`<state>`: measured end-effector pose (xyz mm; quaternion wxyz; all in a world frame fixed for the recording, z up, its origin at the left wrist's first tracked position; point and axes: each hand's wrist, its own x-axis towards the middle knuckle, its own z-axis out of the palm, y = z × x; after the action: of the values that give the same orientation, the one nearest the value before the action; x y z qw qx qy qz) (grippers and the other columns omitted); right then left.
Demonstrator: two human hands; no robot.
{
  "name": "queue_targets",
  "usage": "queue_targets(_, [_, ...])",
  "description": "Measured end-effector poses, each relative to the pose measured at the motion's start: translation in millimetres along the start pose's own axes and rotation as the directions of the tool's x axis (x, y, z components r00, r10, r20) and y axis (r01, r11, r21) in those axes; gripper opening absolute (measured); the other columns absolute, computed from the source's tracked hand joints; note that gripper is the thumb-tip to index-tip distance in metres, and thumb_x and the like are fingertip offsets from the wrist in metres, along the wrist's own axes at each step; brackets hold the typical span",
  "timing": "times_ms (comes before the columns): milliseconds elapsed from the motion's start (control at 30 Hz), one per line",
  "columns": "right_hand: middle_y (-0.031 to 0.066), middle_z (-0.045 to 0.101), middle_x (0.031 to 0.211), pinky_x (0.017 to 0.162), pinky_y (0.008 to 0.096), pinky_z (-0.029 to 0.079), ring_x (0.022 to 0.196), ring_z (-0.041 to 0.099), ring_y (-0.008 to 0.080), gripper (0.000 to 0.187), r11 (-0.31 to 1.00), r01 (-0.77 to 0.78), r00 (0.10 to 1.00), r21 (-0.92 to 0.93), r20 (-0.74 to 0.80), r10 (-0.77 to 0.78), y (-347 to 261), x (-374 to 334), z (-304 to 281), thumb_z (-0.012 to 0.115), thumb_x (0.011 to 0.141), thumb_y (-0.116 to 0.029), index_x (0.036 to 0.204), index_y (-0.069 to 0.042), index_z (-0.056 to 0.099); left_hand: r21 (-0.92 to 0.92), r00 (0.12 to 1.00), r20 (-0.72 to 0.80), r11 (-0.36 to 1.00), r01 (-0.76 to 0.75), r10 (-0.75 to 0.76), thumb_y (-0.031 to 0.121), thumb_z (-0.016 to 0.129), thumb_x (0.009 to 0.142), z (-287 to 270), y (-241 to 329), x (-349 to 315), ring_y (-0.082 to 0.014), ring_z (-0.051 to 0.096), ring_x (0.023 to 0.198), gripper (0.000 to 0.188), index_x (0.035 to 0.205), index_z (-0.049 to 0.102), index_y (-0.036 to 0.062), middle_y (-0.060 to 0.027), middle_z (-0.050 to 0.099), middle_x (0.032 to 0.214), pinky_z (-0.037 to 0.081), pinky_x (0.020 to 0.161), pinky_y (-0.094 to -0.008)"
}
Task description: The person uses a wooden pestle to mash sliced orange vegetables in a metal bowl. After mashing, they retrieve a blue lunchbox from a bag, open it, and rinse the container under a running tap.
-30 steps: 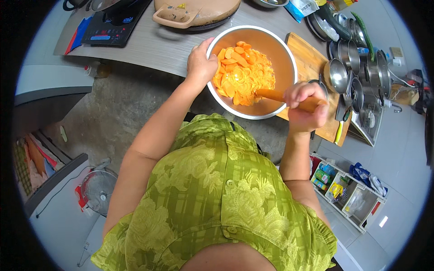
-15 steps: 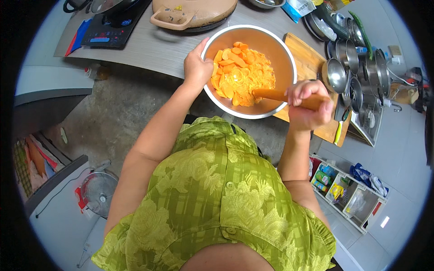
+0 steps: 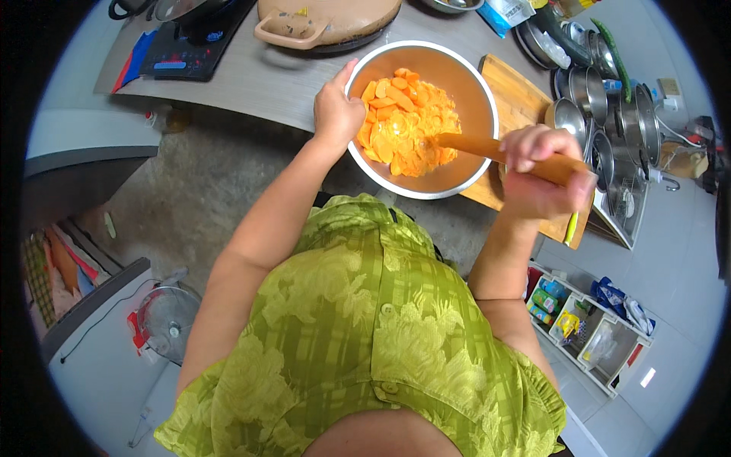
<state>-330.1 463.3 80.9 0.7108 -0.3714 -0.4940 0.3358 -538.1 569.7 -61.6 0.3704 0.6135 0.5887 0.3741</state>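
A wide metal bowl [image 3: 476,91] stands near the counter's front edge, partly over a wooden cutting board. Inside lie orange slices that look like carrot [image 3: 400,95], whole on the far side and mashed on the near right. My left hand [image 3: 339,113] grips the bowl's left rim, thumb inside and fingers round the outside. In my closed right hand [image 3: 544,167] is a thick wooden rolling pin or pestle [image 3: 468,145], tilted over the right rim. Its lower end rests in the mashed part; the right hand is slightly blurred.
The cutting board [image 3: 506,80] reaches out right of the bowl, with a green-handled tool [image 3: 571,228] on it. Pots and pans [image 3: 586,91] crowd the right side. A lidded tan pan [image 3: 327,23] and an induction cooker [image 3: 183,57] stand at the back left.
My right hand has moved right and slightly down, drawing the wooden stick outward. Its tip has shifted a little within the mash. My left hand stays on the rim.
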Motion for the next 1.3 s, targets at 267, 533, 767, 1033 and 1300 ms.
queue_targets(267, [0.0078,0.048,0.056,0.044,0.0270,0.040,0.047,0.046,0.0149,0.059,0.987,-0.160,0.985,-0.013,0.060,0.160,27.2,-23.5,-1.0,0.050,0.085,-0.057,0.069,0.000,0.049,-0.070,0.999,-0.001,0.997,-0.040,0.040,-0.005,0.051,0.069,2.5,-2.5,2.6,-0.0330,0.065,0.086,0.057,0.124,0.057,0.0089,-0.0222,0.066,0.096,0.050,0.078,-0.0370])
queue_targets(533, [0.0056,0.045,0.054,0.050,0.0310,0.039,0.048,0.043,0.0159,0.057,0.997,-0.040,0.999,-0.067,-0.012,0.039,-18.6,-7.5,9.5,0.041,0.082,-0.060,0.071,-0.004,0.047,0.007,0.997,-0.025,0.997,-0.078,0.078,-0.005,0.052,0.068,0.5,-7.8,3.6,-0.0344,0.065,0.086,0.058,0.124,0.057,0.0091,-0.0229,0.065,0.095,0.050,0.078,-0.0386])
queue_targets(767, [0.0080,0.048,0.056,0.046,0.0284,0.041,0.047,0.045,0.0144,0.052,0.992,-0.080,0.992,-0.097,0.086,0.089,24.1,-16.0,-0.9,0.045,0.088,-0.050,0.070,-0.001,0.050,0.018,0.999,0.005,0.999,-0.042,0.042,-0.004,0.052,0.068,0.4,-3.7,3.9,-0.0353,0.064,0.079,0.059,0.125,0.057,0.0089,-0.0235,0.065,0.089,0.050,0.075,-0.0407])
queue_targets(1033, [0.0055,0.046,0.054,0.044,0.0289,0.040,0.045,0.044,0.0150,0.057,0.987,-0.139,0.990,-0.074,0.011,0.141,14.2,-16.7,-8.7,0.047,0.085,-0.058,0.069,-0.003,0.049,0.027,0.999,0.004,0.998,-0.053,0.053,-0.004,0.052,0.069,-1.0,-4.0,3.5,-0.0367,0.064,0.081,0.058,0.125,0.056,0.0096,-0.0247,0.064,0.090,0.050,0.075,-0.0413])
queue_targets(1300, [0.0064,0.047,0.056,0.049,0.0292,0.041,0.048,0.045,0.0153,0.054,1.000,-0.008,0.999,-0.025,-0.032,0.007,-3.5,-8.3,0.9,0.045,0.082,-0.057,0.071,-0.004,0.046,0.056,0.999,0.000,0.997,-0.048,0.048,-0.004,0.053,0.070,-1.9,-3.7,4.3,-0.0373,0.064,0.082,0.058,0.126,0.056,0.0108,-0.0247,0.064,0.089,0.050,0.075,-0.0427])
